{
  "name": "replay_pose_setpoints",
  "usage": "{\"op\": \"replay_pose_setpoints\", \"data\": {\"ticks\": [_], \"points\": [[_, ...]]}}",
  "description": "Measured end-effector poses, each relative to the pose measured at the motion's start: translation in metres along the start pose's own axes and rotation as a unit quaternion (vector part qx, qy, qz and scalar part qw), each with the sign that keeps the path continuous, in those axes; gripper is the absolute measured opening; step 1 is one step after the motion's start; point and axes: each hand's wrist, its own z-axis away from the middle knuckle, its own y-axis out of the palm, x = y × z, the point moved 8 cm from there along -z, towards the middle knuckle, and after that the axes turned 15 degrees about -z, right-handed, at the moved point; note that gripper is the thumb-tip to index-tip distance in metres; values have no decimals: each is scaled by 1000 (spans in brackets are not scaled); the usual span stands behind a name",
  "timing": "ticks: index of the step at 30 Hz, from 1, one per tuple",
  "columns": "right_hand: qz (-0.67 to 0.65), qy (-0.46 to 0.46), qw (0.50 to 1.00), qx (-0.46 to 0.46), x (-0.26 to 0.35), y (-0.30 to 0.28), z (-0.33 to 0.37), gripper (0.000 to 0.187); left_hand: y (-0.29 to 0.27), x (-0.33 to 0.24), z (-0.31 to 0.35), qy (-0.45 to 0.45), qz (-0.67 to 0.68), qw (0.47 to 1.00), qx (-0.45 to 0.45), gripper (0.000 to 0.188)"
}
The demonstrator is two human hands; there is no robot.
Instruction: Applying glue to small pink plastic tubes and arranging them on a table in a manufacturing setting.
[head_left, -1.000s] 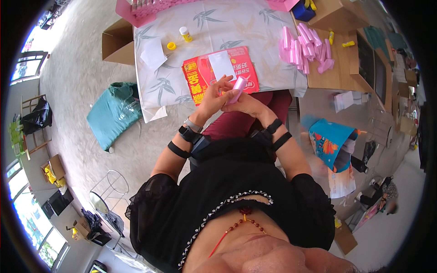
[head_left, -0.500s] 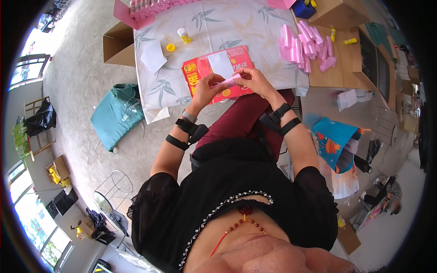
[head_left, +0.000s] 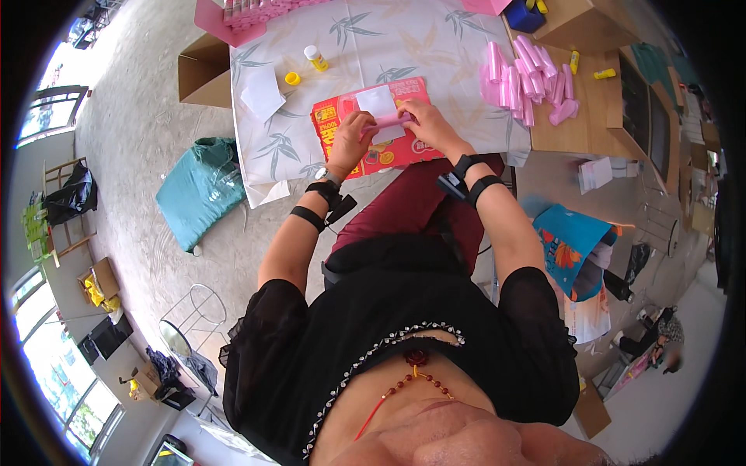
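A slim pink roll (head_left: 386, 123) lies level across a white paper slip (head_left: 376, 99) on a red printed cardboard sheet (head_left: 330, 118). At the roll's left end, the closed fingers of my left hand (head_left: 351, 142) grip it. My right hand (head_left: 432, 126) pinches the other end, its fingers bent over the roll. The slip shows on both the far and near sides of the roll. Beyond the cardboard stands a white-and-yellow glue stick (head_left: 315, 59), with a yellow cap (head_left: 292, 78) beside it. A few more white slips (head_left: 263, 94) lie to the left.
Many similar pink rolls (head_left: 514, 85) are heaped at the table's right. Yellow glue sticks (head_left: 604, 74) and a blue box (head_left: 522, 17) sit beyond them. A pink box (head_left: 225, 29) of rolls occupies the far left, above an open carton (head_left: 203, 71). A teal cushion (head_left: 200, 193) rests left of the table.
The pink roll has gone from a tilted hold near the slip's near end to lying level across the slip. Both hands have shifted slightly, and my right hand has moved farther toward the roll's right end.
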Motion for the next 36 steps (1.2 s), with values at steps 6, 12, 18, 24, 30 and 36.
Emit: {"op": "replay_pose_setpoints", "data": {"ticks": [6,12,18,24,30,36], "points": [[41,-98,994,2,1,4,-2,29,3,-8,3,95,-100,990,-25,19],[68,-137,988,1,1,3,2,24,-3,-23,7,134,-124,982,-50,19],[99,-177,979,-14,10,3,8,17,-2,-50,16,147,-273,950,-33,29],[86,-135,987,8,2,4,6,16,24,-53,10,147,-376,914,20,21],[128,-183,974,-30,4,2,8,15,41,-58,6,168,-403,900,19,26],[110,-150,982,1,1,4,6,17,33,-60,1,141,-377,915,-20,25]]}}
